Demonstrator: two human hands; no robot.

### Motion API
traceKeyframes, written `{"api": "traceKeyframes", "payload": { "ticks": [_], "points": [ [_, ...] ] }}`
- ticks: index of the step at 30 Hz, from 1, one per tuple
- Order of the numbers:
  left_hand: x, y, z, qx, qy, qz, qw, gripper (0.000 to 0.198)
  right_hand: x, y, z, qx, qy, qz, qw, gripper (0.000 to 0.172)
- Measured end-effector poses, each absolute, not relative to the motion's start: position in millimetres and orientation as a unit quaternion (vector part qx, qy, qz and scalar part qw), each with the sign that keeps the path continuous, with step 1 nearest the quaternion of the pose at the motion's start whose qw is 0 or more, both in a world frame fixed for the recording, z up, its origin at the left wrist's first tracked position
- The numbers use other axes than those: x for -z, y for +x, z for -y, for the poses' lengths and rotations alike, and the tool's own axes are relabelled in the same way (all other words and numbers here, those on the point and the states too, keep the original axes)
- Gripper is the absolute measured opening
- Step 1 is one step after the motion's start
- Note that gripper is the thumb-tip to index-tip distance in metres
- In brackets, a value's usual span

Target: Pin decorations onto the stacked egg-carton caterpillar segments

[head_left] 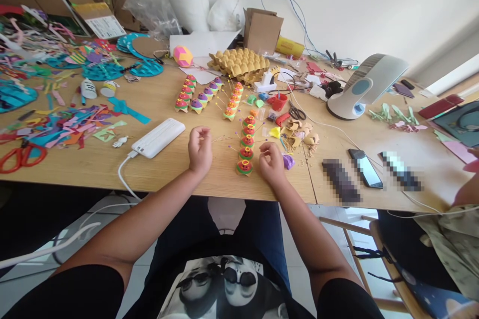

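A row of red and green decorated egg-carton cups [247, 141] with yellow rings lies lengthwise on the table between my hands. My left hand [200, 149] rests on the wood to its left, fingers curled, beside some thin sticks; what it may hold is hidden. To the right of the row, my right hand [271, 162] is curled close to the cups, near a purple clay lump [288, 161]; its contents cannot be made out. Thin sticks with purple tips poke out from the row's sides. Farther back stand an orange row [232, 101], a purple row [206, 94] and a red row [186, 93].
A white power bank [158, 138] with a cable lies left of my left hand. Red scissors [23, 155] and paper scraps are far left. Eggshell-like pieces [297, 134], black scissors [297, 111], a white fan [364, 87] and phones [365, 168] are right. Another person sits at the right edge.
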State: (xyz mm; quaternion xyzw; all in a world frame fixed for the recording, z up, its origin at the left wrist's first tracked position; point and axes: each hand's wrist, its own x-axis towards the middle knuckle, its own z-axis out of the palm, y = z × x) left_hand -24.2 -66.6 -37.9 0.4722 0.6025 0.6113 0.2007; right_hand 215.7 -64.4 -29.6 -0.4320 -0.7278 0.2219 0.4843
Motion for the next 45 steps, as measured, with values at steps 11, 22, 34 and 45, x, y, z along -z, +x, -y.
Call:
{"api": "traceKeyframes", "payload": {
  "ticks": [11, 22, 34, 45],
  "points": [
    [35, -65, 66, -0.312, 0.633, -0.709, 0.006, 0.021, 19, 221, 68, -0.138, -0.437, 0.698, 0.550, 0.018],
    [34, -72, 50, -0.232, 0.664, -0.710, -0.019, 0.019, 20, 222, 69, -0.126, -0.435, 0.708, 0.541, 0.019],
    [3, -19, 163, -0.459, 0.702, -0.545, -0.019, 0.003, -3, 213, 105, -0.168, -0.366, 0.792, 0.459, 0.020],
    [14, 5, 167, -0.415, 0.785, -0.459, -0.014, 0.007, 15, 194, 157, -0.373, -0.348, 0.697, 0.504, 0.009]
  ]
}}
